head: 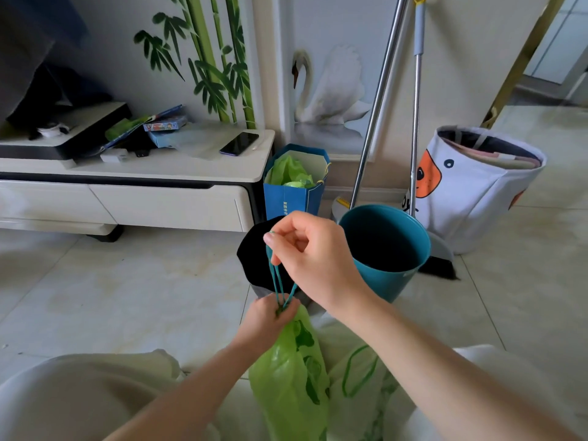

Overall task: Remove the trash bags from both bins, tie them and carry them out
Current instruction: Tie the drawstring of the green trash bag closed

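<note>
A green trash bag hangs low in the middle of the view. My left hand grips its gathered neck. My right hand pinches the bag's teal drawstring and holds it taut above the neck. Behind my hands stand two bins on the floor: a black bin, partly hidden by my right hand, and a teal bin with no bag showing inside. A second, pale bag with green drawstring lies by my lap.
A white TV cabinet with a phone stands at the left. A blue paper bag holding green plastic leans against it. Broom and dustpan handles lean on the wall, next to a white fabric basket.
</note>
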`<control>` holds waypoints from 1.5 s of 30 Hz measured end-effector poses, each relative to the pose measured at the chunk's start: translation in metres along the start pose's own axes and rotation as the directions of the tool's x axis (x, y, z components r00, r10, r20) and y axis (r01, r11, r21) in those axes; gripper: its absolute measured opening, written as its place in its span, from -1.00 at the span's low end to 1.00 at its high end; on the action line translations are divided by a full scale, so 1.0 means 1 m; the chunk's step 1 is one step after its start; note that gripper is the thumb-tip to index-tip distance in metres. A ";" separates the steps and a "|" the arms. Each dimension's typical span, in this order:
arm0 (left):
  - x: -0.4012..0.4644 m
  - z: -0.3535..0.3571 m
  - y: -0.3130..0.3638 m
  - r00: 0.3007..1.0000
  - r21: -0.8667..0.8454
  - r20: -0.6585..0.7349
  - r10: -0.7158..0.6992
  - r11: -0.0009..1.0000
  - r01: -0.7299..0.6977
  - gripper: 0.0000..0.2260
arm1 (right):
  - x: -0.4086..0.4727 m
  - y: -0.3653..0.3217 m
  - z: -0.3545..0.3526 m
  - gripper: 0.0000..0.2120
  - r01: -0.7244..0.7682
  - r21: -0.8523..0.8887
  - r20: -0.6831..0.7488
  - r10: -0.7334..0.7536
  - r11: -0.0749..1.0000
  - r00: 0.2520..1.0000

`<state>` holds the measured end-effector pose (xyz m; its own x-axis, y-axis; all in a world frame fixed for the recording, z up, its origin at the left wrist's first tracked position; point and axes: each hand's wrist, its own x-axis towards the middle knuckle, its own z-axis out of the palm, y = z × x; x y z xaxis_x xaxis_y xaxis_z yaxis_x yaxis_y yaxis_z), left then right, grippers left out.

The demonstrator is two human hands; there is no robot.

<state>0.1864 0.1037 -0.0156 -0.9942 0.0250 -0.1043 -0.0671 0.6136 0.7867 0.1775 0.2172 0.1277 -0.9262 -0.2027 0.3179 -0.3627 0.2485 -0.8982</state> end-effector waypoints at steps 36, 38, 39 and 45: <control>0.009 -0.008 -0.008 0.990 -0.196 -0.129 0.052 0.978 -0.076 -0.77 | 0.012 0.021 -0.037 -0.89 -0.428 0.462 0.126 0.420 0.777 0.899; 0.010 -0.008 -0.010 0.994 -0.208 -0.104 0.041 0.976 -0.062 -0.91 | 0.012 0.021 -0.037 -0.89 -0.420 0.436 0.093 0.424 0.796 0.901; 0.010 -0.008 -0.011 0.996 -0.226 -0.093 0.006 0.974 -0.027 -0.95 | 0.013 0.022 -0.037 -0.89 -0.417 0.421 0.054 0.436 0.806 0.898; 0.006 -0.013 -0.013 0.979 -0.422 -0.079 -0.189 0.896 0.138 -0.95 | 0.021 0.035 -0.047 -0.90 -0.415 0.421 -0.167 0.519 0.807 0.839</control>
<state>0.1801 0.0856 -0.0184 -0.9671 -0.1539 -0.2023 -0.2332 0.2199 0.9473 0.1405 0.2660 0.1167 -0.9819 0.1174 -0.1483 0.1350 -0.1140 -0.9843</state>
